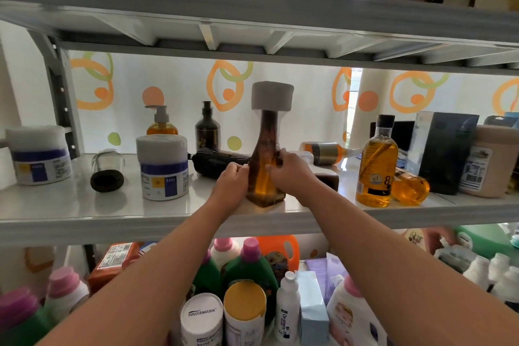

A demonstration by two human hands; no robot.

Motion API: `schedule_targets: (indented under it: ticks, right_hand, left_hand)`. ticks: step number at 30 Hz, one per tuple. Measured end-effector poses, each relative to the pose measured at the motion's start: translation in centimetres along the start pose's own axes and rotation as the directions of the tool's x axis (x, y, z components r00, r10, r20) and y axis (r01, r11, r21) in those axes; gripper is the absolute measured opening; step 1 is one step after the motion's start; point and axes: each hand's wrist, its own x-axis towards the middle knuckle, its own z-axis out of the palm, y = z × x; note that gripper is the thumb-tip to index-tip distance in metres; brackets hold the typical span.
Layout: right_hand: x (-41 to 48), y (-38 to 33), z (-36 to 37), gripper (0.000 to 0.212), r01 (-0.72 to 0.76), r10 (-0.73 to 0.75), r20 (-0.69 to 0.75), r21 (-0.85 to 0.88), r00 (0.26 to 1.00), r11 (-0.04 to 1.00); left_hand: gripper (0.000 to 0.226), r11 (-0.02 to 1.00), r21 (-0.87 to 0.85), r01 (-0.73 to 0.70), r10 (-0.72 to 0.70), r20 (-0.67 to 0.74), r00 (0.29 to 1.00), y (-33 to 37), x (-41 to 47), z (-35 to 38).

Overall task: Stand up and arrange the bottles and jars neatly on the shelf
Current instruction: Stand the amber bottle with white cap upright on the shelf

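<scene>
A tall amber bottle (265, 154) with a wide white cap stands upright near the front edge of the white shelf (84, 205). My left hand (231, 181) grips its left side and my right hand (289, 170) its right side. Behind it a black bottle (216, 161) lies on its side. To the left a clear jar (108, 170) lies tipped over between two upright white jars (163, 167) (40, 154). At the right a small amber bottle (410, 187) and a gold-banded bottle (328, 152) lie down beside an upright amber bottle (376, 163).
Two pump bottles (162, 121) (207, 126) stand at the back. A dark box (443, 149) and a brown tub (491, 160) fill the shelf's right end. The upper shelf (252, 9) hangs close overhead. Detergent bottles (250, 267) crowd the shelf below.
</scene>
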Motion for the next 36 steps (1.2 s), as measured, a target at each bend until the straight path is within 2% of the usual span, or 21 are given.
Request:
schedule_targets:
  ticks: [3,7,9,11,14,17,20,22,25,30,36]
  right_hand:
    - [0.0,-0.2,0.3,0.037,-0.027,0.027,-0.09,0.002,0.996,1.0]
    - [0.0,0.3,0.7,0.07,-0.099,0.107,-0.057,0.127,0.993,0.987]
    - [0.0,0.4,0.9,0.093,-0.114,0.12,-0.07,0.095,0.99,0.989]
    - [0.0,0.5,1.3,0.103,-0.091,0.094,-0.126,0.026,0.988,0.996]
    - [0.4,0.6,1.3,0.085,-0.078,0.086,-0.151,0.054,0.985,0.995]
    - [1.0,0.6,0.3,0.056,-0.149,0.138,0.06,0.273,0.989,0.95]
    - [1.4,0.4,-0.3,0.047,-0.194,0.13,0.195,0.357,0.972,0.914]
    - [1.6,0.2,-0.2,0.045,-0.184,0.128,0.184,0.328,0.975,0.927]
    - [1.6,0.3,-0.3,0.038,-0.145,0.115,0.119,0.298,0.986,0.944]
    - [1.0,0.5,-0.5,0.039,-0.102,0.081,0.086,0.277,0.993,0.956]
    - [0.9,0.5,-1.0,0.036,-0.081,0.068,0.063,0.237,0.996,0.968]
  left_hand:
    - [0.03,0.999,0.018,-0.045,0.046,-0.05,0.998,0.9,-1.3,0.6]
    - [0.027,0.993,-0.039,-0.111,0.11,-0.016,0.994,0.4,-2.3,1.0]
    - [0.028,0.992,-0.073,-0.101,0.103,0.022,0.994,0.4,-2.0,0.5]
    - [0.033,0.99,-0.128,-0.062,0.072,0.08,0.994,0.6,-1.4,-0.2]
    - [0.034,0.984,-0.178,-0.021,0.045,0.134,0.99,1.3,-0.7,-0.8]
    - [0.031,0.966,-0.255,-0.037,0.065,0.101,0.993,1.5,-0.6,-0.6]
    - [0.034,0.976,-0.214,-0.032,0.067,0.157,0.985,0.6,-0.5,-0.4]
    - [0.034,0.979,-0.201,-0.022,0.053,0.151,0.987,-0.1,-0.4,-0.3]
    - [0.034,0.971,-0.24,0.003,0.012,0.061,0.998,-0.5,-0.4,-0.4]
    - [0.036,0.954,-0.3,-0.03,0.026,-0.017,1.0,-0.9,-0.9,-0.8]
    - [0.038,0.955,-0.294,-0.041,0.04,-0.01,0.999,-1.1,-1.0,-1.1]
